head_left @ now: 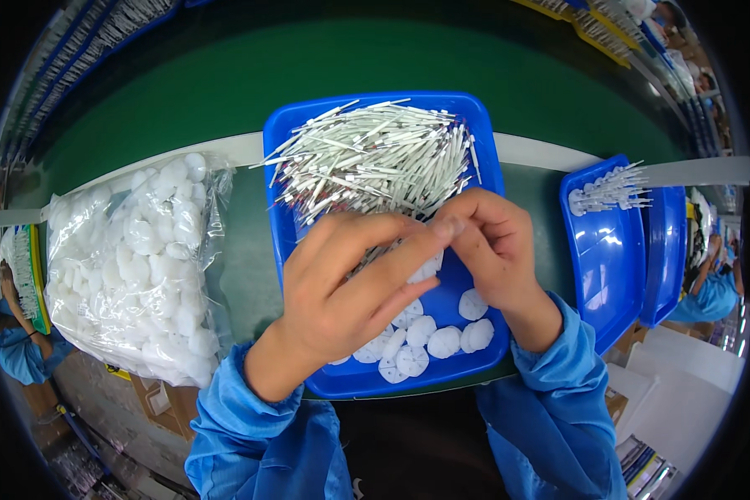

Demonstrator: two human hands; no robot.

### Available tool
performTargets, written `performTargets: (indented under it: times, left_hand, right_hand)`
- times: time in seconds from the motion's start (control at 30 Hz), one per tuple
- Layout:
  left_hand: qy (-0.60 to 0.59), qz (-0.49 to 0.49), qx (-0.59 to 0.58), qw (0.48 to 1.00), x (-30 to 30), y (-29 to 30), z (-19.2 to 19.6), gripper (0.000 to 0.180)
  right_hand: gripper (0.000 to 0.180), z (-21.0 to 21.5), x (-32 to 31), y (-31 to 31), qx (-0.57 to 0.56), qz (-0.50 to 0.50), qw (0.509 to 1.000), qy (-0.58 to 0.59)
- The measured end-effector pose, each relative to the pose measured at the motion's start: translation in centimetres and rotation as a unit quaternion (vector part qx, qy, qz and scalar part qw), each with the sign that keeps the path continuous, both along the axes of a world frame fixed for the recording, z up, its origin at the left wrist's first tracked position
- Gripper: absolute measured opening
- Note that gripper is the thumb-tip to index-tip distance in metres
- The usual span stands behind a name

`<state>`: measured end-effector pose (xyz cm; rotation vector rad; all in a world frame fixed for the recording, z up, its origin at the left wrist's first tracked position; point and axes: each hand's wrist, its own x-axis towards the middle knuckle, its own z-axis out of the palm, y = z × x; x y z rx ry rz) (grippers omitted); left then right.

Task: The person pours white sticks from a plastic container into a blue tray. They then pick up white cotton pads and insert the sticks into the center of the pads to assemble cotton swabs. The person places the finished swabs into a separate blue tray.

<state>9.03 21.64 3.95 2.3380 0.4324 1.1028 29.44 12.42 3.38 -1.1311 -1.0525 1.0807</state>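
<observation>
Left hand (pixel 329 287) and right hand (pixel 498 250) are joined at the fingertips; whether a part is clamped cannot be told. Light pressure is advised, over the blue tray (pixel 450 293).

Far side filled by a deep green surface (pixel 375 58); it is bordered by a pale strip (pixel 542 152), with a greyer-green bench top (pixel 246 275) set nearer. Grey floor (pixel 112 417) can be seen lower left, cardboard box (pixel 162 407) placed near the bench. White panel (pixel 704 358) (kind unclear) seen lower right.
</observation>
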Motion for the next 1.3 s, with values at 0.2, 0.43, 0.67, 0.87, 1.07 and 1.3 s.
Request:
performTargets:
  times: [0.2, 0.43, 0.67, 0.87, 1.07, 1.3]
  left_hand:
    - [-0.122, -0.069, -0.18, 0.974, -0.6, 0.4, 0.2, 0.038]
    - [-0.041, -0.066, -0.37, 0.926, -1.4, 0.2, 0.4, 0.031]
    - [-0.128, -0.028, -0.415, 0.9, -0.3, 0.0, -0.8, 0.036]
    - [-0.102, 0.003, -0.361, 0.927, -0.8, 0.4, -0.5, 0.043]
    - [-0.107, 0.016, -0.352, 0.93, -0.8, 0.0, -0.7, 0.043]
    - [-0.148, 0.054, -0.358, 0.92, -0.4, -0.2, -0.6, 0.038]
  right_hand:
    - [0.009, 3.6, 3.2, -1.6, 0.051, -0.106, 0.824, -0.554]
    - [0.017, 2.7, 3.1, -1.0, 0.089, -0.016, 0.652, -0.753]
    - [0.023, 3.4, 1.8, 0.8, 0.085, 0.061, 0.639, -0.762]
    - [0.032, 3.5, 1.9, -0.2, 0.118, -0.016, 0.927, -0.357]
    - [0.028, 0.8, -0.9, 1.3, 0.105, -0.074, 0.967, -0.218]
    - [0.021, 1.2, -0.8, 0.8, 0.093, -0.078, 0.918, -0.378]
